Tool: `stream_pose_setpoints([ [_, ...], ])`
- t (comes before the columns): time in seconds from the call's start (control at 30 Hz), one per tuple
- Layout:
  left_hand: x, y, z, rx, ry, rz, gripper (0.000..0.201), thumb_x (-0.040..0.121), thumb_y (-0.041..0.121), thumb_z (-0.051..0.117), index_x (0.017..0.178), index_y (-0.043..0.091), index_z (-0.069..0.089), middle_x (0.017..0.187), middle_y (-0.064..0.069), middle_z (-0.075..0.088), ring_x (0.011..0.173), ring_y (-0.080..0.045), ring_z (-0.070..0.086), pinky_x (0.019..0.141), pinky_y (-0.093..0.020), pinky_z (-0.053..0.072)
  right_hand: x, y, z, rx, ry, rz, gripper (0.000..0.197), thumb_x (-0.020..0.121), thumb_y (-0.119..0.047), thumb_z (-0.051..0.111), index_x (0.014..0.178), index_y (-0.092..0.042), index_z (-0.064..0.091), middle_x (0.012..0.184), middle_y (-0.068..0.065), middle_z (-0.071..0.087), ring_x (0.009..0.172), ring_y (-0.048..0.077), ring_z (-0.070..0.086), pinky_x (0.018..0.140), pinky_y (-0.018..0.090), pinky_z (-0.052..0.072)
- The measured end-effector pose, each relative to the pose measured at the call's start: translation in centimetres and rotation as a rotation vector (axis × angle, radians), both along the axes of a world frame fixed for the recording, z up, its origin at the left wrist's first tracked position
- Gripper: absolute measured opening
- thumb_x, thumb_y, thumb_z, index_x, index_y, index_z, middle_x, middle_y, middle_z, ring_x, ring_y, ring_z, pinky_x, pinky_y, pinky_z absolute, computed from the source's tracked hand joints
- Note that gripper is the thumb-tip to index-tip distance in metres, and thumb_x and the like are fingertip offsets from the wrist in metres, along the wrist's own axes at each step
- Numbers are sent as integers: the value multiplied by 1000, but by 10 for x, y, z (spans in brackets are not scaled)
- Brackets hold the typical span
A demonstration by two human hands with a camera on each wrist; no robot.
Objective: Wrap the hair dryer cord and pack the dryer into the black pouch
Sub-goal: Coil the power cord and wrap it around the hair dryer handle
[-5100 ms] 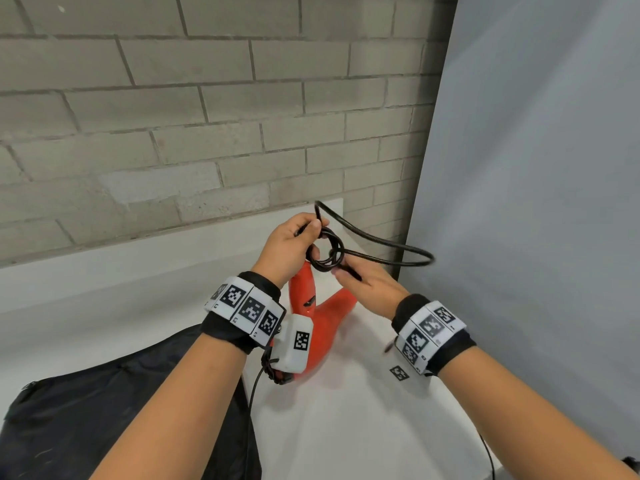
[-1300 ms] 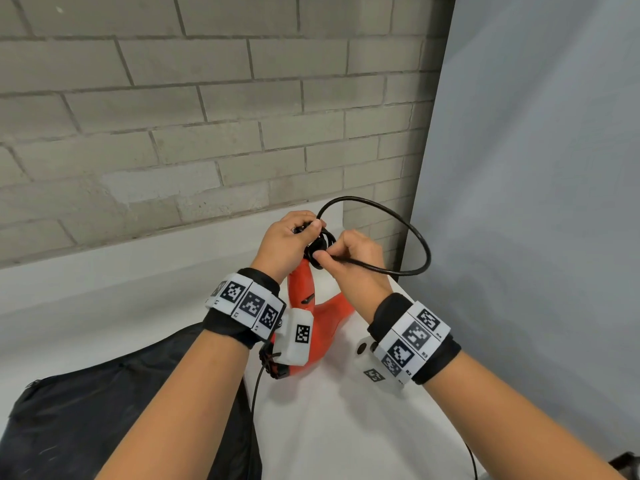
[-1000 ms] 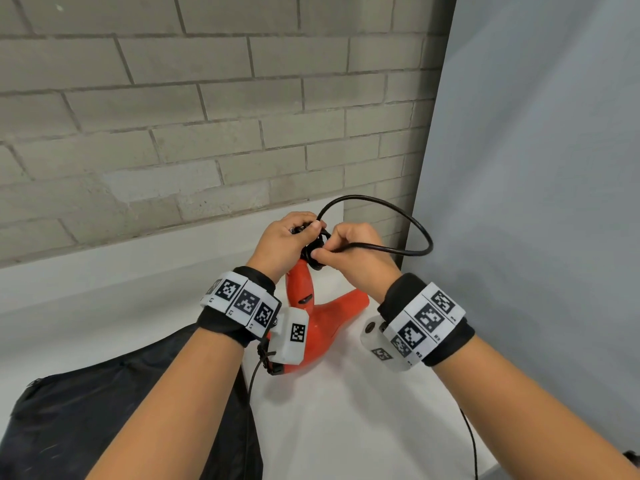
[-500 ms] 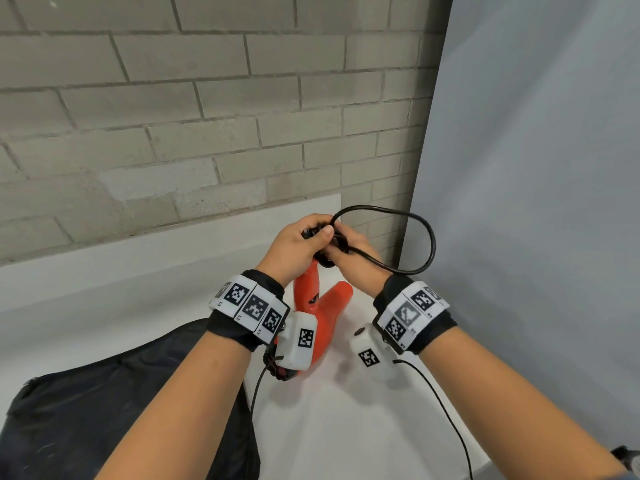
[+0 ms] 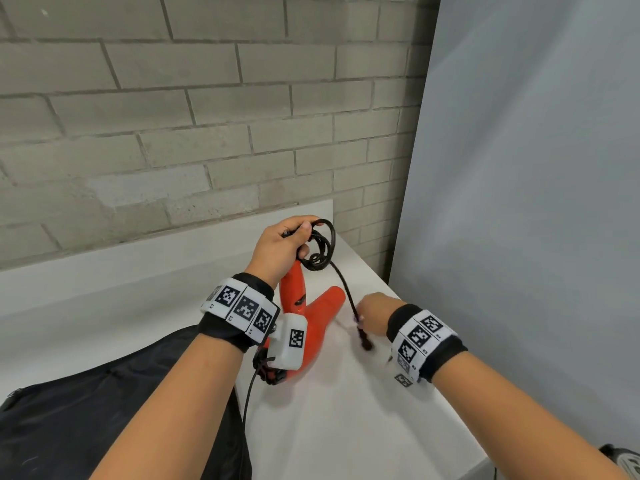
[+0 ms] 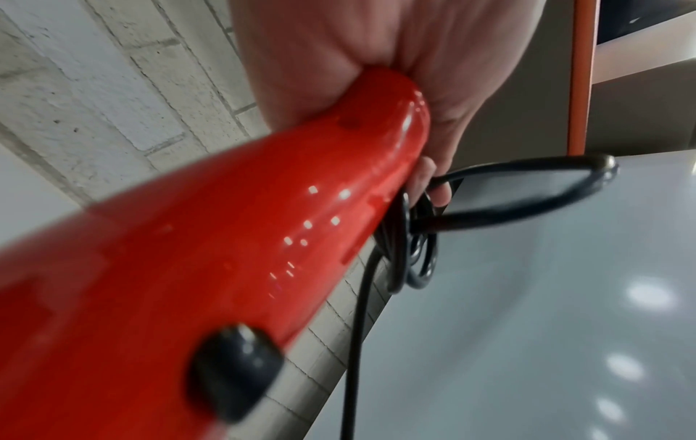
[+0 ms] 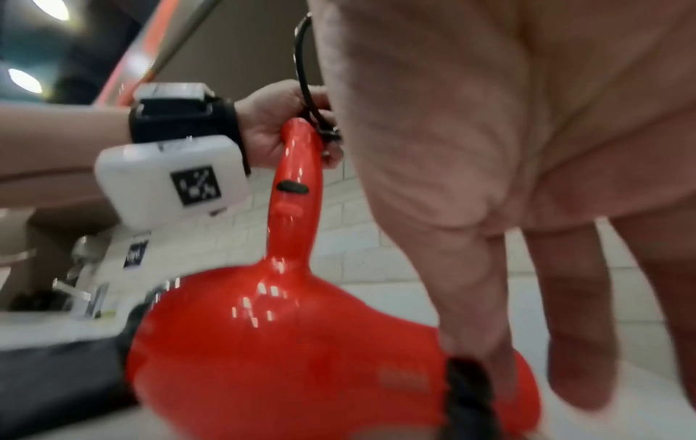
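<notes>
A red hair dryer (image 5: pixel 313 327) stands on the white table (image 5: pixel 346 420), handle end up. My left hand (image 5: pixel 282 245) grips the top of the handle (image 6: pixel 339 166) together with small coils of the black cord (image 5: pixel 320 249). From the coils the cord runs down to my right hand (image 5: pixel 372 311), which pinches it near its thick end (image 5: pixel 363 339), low beside the dryer's nozzle (image 7: pixel 395 384). The black pouch (image 5: pixel 104 420) lies flat at the lower left, partly under my left forearm.
A brick wall (image 5: pixel 173 116) backs the table, and a grey panel (image 5: pixel 519 202) closes off the right side. The table's right edge runs close to my right forearm. A thin wrist-camera cable (image 5: pixel 247 400) hangs below my left wrist.
The big cord loop to the right of my hands is gone, pulled down into small coils at the handle top. My right hand has dropped from the handle top to table level, holding the cord's end.
</notes>
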State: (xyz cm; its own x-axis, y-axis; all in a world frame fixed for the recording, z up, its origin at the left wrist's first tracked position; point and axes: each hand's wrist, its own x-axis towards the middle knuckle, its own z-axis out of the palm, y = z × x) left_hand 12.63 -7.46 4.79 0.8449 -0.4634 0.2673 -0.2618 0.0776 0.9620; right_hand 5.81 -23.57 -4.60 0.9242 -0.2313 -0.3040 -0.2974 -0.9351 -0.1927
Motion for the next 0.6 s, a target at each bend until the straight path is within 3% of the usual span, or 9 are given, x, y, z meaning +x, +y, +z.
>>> stream_pose_setpoints([
  [0.07, -2, -1, 0, 6, -16, -14, 24, 93, 11, 47, 88, 25, 65, 66, 4, 49, 42, -1, 42, 49, -12, 36, 4, 8, 14, 295, -225, -15, 42, 90, -22, 51, 131, -19, 45, 123, 7, 57, 108, 25, 57, 94, 33, 45],
  [0.13, -3, -1, 0, 7, -25, -32, 26, 92, 11, 47, 85, 27, 65, 62, 4, 48, 43, -2, 41, 50, -12, 38, 7, 19, 29, 571, -462, 22, 47, 89, -20, 53, 134, -21, 40, 126, 4, 55, 106, 23, 56, 93, 30, 44],
  [0.27, -4, -2, 0, 6, -39, -36, 23, 92, 9, 47, 89, 22, 66, 49, 13, 53, 42, 0, 45, 57, -13, 43, 16, 33, 39, 780, -735, 110, 27, 87, -8, 57, 113, -13, 60, 116, 6, 63, 107, 16, 57, 95, 21, 44],
  [0.33, -4, -2, 0, -4, -27, -51, 23, 92, 8, 47, 89, 21, 65, 54, 11, 53, 41, 0, 44, 52, -12, 40, 19, 33, 38, 705, -771, 69, 19, 87, -10, 57, 104, -11, 65, 105, 11, 68, 100, 22, 61, 94, 33, 47],
  [0.4, -4, 0, -1, -3, -27, -60, 24, 92, 8, 46, 87, 21, 65, 63, 4, 51, 41, -2, 41, 47, -11, 36, 21, 25, 32, 537, -752, -25, 19, 89, -16, 54, 102, -12, 68, 98, 12, 70, 92, 23, 62, 89, 37, 48],
  [0.5, -1, 7, -1, -6, -34, -44, 26, 93, 9, 45, 81, 19, 65, 62, 9, 54, 43, -4, 39, 48, -11, 32, 19, 6, 14, 357, -532, -168, 24, 89, -23, 52, 107, -19, 67, 109, 4, 69, 103, 21, 60, 98, 38, 42],
  [0.6, 0, 10, 0, 3, -35, -50, 27, 93, 8, 43, 78, 17, 63, 65, 3, 48, 44, -4, 37, 49, -12, 31, 15, -7, -2, 160, -289, -238, 24, 91, -27, 49, 108, -23, 65, 115, 0, 65, 112, 23, 55, 104, 43, 29],
])
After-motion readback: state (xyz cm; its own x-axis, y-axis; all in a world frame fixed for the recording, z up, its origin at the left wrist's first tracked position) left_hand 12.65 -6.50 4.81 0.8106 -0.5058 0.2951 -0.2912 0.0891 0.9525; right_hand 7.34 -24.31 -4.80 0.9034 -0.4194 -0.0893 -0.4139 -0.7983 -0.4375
